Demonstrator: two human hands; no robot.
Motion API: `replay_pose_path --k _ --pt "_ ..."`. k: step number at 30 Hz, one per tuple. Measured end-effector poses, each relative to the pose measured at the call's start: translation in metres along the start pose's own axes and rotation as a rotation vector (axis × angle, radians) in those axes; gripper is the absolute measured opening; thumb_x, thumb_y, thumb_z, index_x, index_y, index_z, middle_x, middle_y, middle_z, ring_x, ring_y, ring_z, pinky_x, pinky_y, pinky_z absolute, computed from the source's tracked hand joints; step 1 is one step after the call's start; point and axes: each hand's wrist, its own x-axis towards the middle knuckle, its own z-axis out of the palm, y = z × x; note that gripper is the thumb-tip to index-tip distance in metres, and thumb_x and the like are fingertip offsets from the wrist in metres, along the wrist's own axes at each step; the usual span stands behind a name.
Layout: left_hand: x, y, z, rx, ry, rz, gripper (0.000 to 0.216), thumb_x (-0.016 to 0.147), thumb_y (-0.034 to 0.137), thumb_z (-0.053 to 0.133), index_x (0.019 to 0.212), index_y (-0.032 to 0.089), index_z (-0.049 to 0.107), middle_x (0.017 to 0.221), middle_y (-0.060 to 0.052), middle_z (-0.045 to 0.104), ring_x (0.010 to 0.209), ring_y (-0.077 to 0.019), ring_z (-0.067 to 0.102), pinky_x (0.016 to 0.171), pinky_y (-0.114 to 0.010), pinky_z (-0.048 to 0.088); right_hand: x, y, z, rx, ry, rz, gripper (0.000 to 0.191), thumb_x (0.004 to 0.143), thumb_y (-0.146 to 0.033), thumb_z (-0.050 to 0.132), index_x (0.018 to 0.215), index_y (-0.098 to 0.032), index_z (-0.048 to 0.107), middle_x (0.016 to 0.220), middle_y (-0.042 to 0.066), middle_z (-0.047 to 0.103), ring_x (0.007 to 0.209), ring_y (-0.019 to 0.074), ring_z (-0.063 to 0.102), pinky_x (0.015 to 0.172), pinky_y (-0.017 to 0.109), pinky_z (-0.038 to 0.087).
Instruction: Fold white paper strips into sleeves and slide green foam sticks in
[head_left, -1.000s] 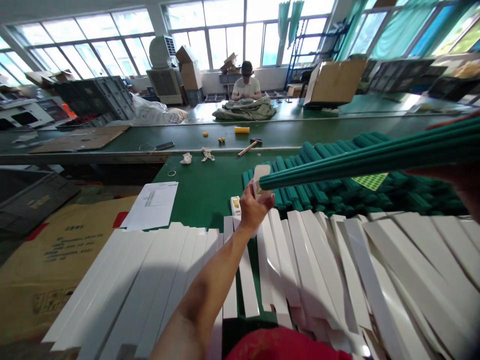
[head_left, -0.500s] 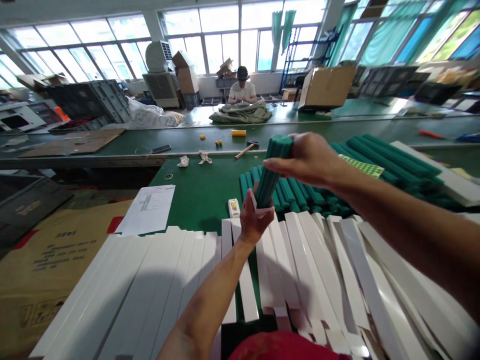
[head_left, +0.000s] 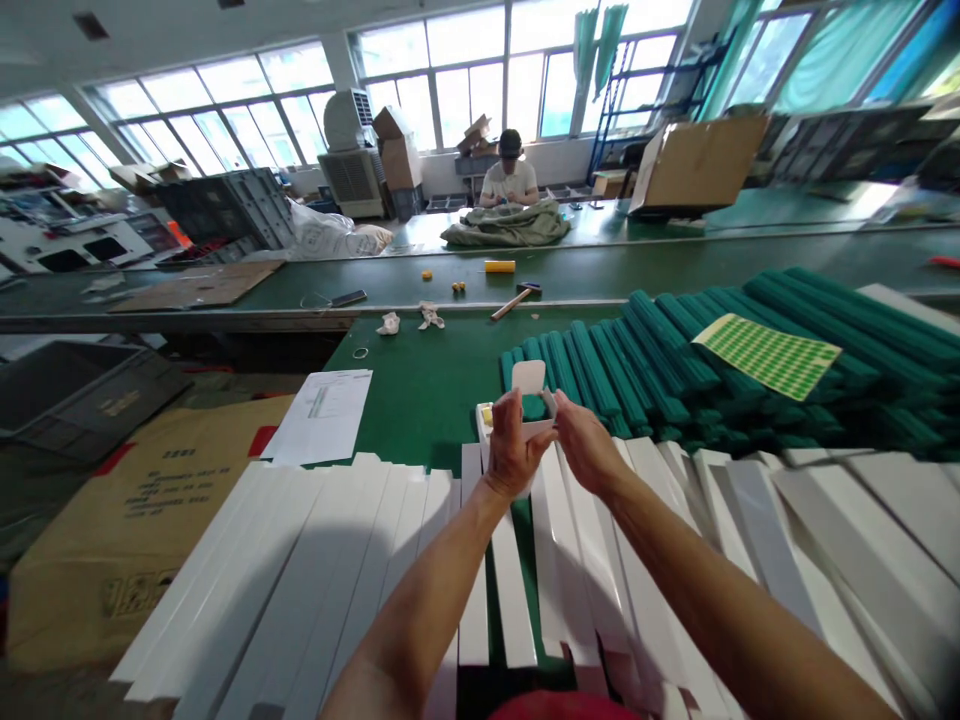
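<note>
a sheet of green-checked stickers (head_left: 766, 355) lies on the green stack at right. a printed paper (head_left: 321, 415) sits at the worktop (head_left: 420, 385) edge. farther off lie a hammer (head_left: 514, 298), a yellow block (head_left: 499, 266), and a seated person (head_left: 511, 176) over olive cloth (head_left: 508, 224).

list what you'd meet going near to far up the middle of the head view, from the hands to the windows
hands, left and right, on a white box → hammer → yellow object → green fabric heap → seated person
</note>
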Motion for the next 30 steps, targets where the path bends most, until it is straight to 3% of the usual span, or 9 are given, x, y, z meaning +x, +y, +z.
replay_pose_path --k 4,10,12,15,17,21,26,30 --pt "0.005 0.003 -0.004 -0.027 0.009 -0.026 0.061 0.091 0.048 0.052 0.142 0.018 0.036 0.122 -0.017 0.055 0.116 -0.0266 0.054 0.092 -0.042 0.051 0.006 0.009 0.016 0.165 0.137 -0.062 0.034 0.080 -0.049 0.064 0.097 -0.020 0.070 0.110 0.006 0.069 0.117 0.0223 0.056 0.102 0.036 0.041" --pt "0.025 0.018 -0.017 -0.287 0.023 -0.387 0.039 0.098 0.044 0.038 0.107 0.019 0.067 0.112 -0.011 0.060 0.114 -0.0220 0.055 0.099 -0.039 0.045 0.016 0.002 0.028 0.174 0.085 -0.128 0.024 0.083 -0.036 0.061 0.098 -0.020 0.070 0.106 0.002 0.069 0.102 0.0179 0.060 0.096 0.030 0.043" --pt "0.029 0.021 -0.018 -0.350 0.031 -0.471 0.032 0.096 0.041 0.044 0.099 0.019 0.067 0.108 -0.009 0.060 0.113 -0.0214 0.055 0.099 -0.037 0.045 0.017 -0.001 0.028 0.110 0.039 -0.158 0.025 0.083 -0.032 0.058 0.102 -0.020 0.069 0.104 0.002 0.069 0.097 0.0179 0.061 0.091 0.029 0.045" --pt "0.030 0.023 -0.016 -0.436 0.033 -0.509 0.038 0.095 0.043 0.046 0.126 0.022 0.050 0.119 -0.009 0.056 0.111 -0.0199 0.057 0.096 -0.035 0.047 0.019 -0.002 0.028 0.014 0.029 -0.197 0.028 0.080 -0.025 0.055 0.105 -0.021 0.066 0.101 0.002 0.069 0.091 0.0180 0.061 0.086 0.031 0.047" --pt "0.030 0.023 -0.015 -0.424 0.043 -0.489 0.047 0.096 0.043 0.042 0.137 0.022 0.035 0.124 -0.010 0.054 0.108 -0.0190 0.059 0.093 -0.034 0.049 0.021 0.001 0.028 -0.032 0.070 -0.227 0.024 0.078 -0.024 0.054 0.098 -0.020 0.067 0.097 0.003 0.068 0.089 0.0191 0.061 0.084 0.033 0.048" --pt "0.033 0.020 -0.021 -0.195 0.013 -0.293 0.034 0.099 0.040 0.036 0.113 0.018 0.057 0.110 -0.011 0.058 0.108 -0.0213 0.057 0.096 -0.039 0.047 0.023 0.009 0.030 -0.013 0.196 -0.362 0.016 0.078 -0.025 0.049 0.075 -0.019 0.065 0.093 0.006 0.068 0.094 0.0228 0.063 0.088 0.038 0.049" --pt "0.038 0.010 -0.037 -0.044 -0.115 0.007 0.051 0.097 0.053 0.030 0.120 0.013 0.053 0.118 -0.017 0.057 0.115 -0.0248 0.055 0.096 -0.043 0.049 0.014 0.020 0.024 0.070 0.118 -0.454 0.036 0.090 -0.031 0.037 0.104 -0.017 0.068 0.113 0.010 0.067 0.111 0.0251 0.061 0.100 0.043 0.045" --pt "0.046 0.006 -0.047 0.055 -0.232 0.055 0.040 0.097 0.039 0.040 0.126 0.013 0.049 0.118 -0.016 0.058 0.115 -0.0228 0.055 0.097 -0.040 0.050 0.005 0.027 0.011 -0.171 -0.051 -0.423 0.050 0.087 -0.035 0.044 0.135 -0.019 0.051 0.139 0.009 0.052 0.126 0.0267 0.051 0.106 0.045 0.042"
